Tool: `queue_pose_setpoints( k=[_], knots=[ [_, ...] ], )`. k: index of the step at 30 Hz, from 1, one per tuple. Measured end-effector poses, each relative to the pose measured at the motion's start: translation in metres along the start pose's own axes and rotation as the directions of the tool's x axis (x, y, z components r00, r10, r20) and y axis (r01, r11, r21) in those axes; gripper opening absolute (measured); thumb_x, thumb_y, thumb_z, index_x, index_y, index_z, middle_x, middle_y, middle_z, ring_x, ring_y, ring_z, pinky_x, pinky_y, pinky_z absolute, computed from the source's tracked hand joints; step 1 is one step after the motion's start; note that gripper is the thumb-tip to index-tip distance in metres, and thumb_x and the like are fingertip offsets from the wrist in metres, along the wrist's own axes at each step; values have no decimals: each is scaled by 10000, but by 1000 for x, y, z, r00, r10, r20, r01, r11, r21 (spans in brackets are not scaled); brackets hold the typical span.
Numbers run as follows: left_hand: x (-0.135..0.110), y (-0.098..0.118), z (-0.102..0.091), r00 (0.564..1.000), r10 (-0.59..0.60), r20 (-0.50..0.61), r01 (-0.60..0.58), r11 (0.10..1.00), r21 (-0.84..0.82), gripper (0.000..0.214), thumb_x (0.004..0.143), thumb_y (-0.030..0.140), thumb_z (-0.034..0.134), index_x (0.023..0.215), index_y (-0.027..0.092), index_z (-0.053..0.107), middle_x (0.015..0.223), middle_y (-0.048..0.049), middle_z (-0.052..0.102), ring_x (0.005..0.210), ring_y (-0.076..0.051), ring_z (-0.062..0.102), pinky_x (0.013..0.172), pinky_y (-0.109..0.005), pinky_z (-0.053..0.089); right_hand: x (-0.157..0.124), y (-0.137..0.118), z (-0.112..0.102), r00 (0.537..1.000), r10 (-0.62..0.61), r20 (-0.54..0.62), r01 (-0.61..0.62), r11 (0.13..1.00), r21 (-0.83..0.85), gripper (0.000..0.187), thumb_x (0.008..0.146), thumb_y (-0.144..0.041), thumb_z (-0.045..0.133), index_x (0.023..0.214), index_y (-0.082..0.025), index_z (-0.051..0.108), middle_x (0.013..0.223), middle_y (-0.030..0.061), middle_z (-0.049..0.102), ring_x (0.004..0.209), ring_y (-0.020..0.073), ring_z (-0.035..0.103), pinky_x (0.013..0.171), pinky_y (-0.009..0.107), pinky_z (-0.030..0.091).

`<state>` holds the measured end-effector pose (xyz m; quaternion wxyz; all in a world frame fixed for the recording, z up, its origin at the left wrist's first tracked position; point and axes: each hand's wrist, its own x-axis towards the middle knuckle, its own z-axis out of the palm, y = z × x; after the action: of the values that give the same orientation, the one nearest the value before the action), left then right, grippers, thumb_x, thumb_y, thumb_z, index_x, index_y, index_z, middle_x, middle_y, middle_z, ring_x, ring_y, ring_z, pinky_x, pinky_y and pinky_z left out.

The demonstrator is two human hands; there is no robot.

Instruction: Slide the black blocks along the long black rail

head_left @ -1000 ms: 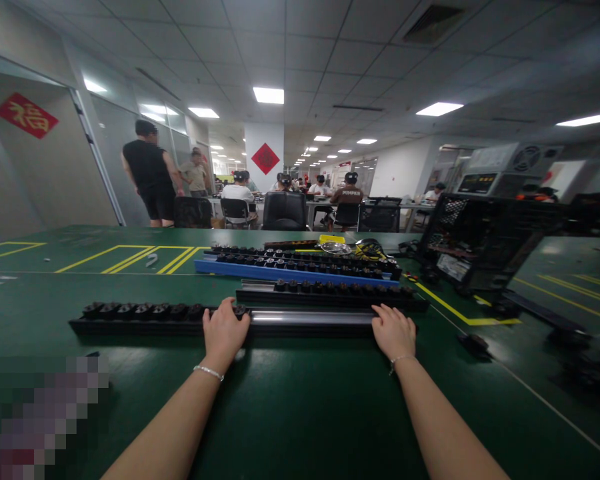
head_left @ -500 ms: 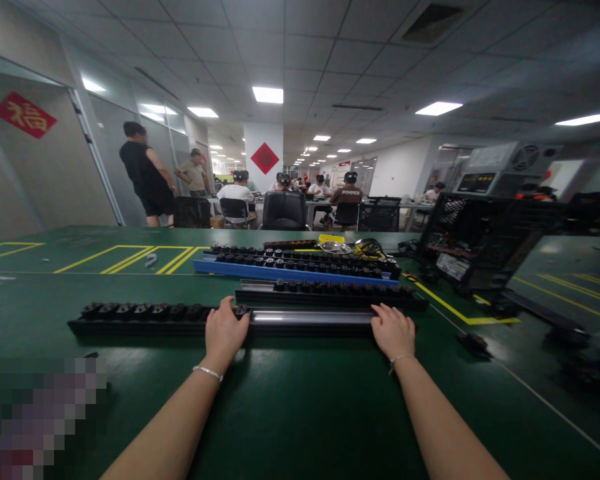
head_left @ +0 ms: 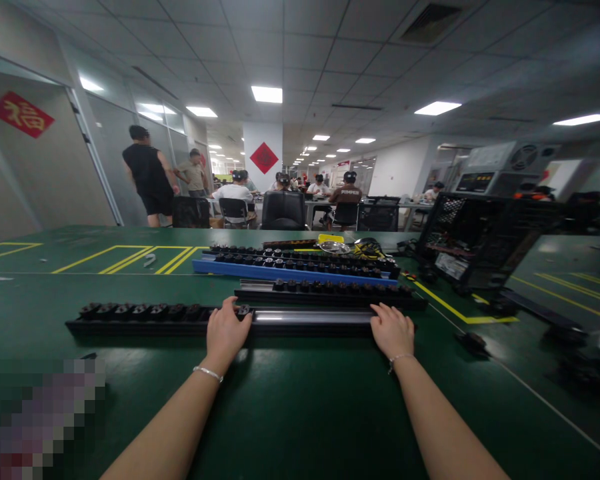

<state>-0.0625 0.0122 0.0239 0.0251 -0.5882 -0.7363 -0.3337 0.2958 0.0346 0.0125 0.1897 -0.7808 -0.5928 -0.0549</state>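
A long black rail (head_left: 310, 321) with a shiny middle channel lies across the green table (head_left: 300, 407) in front of me. A row of several black round pieces (head_left: 140, 311) sits on its left half. My left hand (head_left: 225, 331) rests on the rail near its middle, fingers curled over it, right beside the last black piece. My right hand (head_left: 393, 330) grips the rail near its right end, fingers folded over the top.
Behind it lie a second black rail (head_left: 330, 292) and a blue rail (head_left: 295, 269), both with black pieces. A black open computer case (head_left: 480, 240) stands at the right. Small black parts lie at the right (head_left: 473, 342). People sit and stand in the background.
The rail has slid slightly to the left with both hands on it. A standing person in the background has shifted.
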Motion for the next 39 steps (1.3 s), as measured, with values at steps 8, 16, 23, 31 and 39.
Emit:
queue_pose_setpoints(
  k=[8, 16, 23, 31, 39],
  knots=[
    [-1, 1, 1, 1000, 24, 5, -24, 1000, -12, 456, 773, 367, 515, 1174, 156, 467, 992, -83, 679, 1024, -249, 602, 1043, -419, 305, 1, 1, 2, 1000, -2, -8, 2, 1000, -4, 493, 857, -278, 270, 1263, -283, 550, 1378, -15, 472, 1285, 207, 356, 1077, 454, 218],
    [-3, 5, 1, 999, 38, 26, -38, 999, -17, 462, 775, 360, 518, 1185, 154, 460, 999, -78, 681, 1025, -254, 598, 1038, -427, 310, 2, 1, 2, 1000, -4, -9, 4, 1000, 0, 490, 853, -277, 279, 1258, -281, 554, 1373, -15, 477, 1283, 210, 359, 1075, 461, 224],
    [-5, 6, 2, 995, 90, 41, -89, 995, -35, 406, 822, 346, 444, 1180, 155, 458, 1000, -82, 686, 1034, -245, 593, 1034, -445, 306, 2, 1, 1, 1000, -2, 8, 2, 1000, -3, 496, 860, -291, 267, 1270, -283, 545, 1378, -14, 471, 1290, 214, 351, 1080, 462, 218],
    [-5, 6, 3, 991, 119, 65, -115, 991, -69, 373, 818, 332, 441, 1157, 176, 457, 1000, -72, 693, 1028, -236, 600, 1041, -449, 293, 2, 1, 0, 1000, -2, 19, 2, 1000, 3, 502, 869, -301, 251, 1280, -277, 538, 1383, -7, 465, 1294, 215, 345, 1086, 464, 205],
    [-6, 6, 6, 987, 145, 70, -140, 987, -76, 348, 809, 310, 446, 1137, 196, 458, 1017, -60, 700, 1029, -224, 606, 1046, -444, 283, 1, 1, 3, 1000, -5, -15, 4, 1000, -17, 485, 859, -279, 282, 1260, -289, 554, 1373, -12, 477, 1280, 206, 363, 1078, 452, 221]
  ],
)
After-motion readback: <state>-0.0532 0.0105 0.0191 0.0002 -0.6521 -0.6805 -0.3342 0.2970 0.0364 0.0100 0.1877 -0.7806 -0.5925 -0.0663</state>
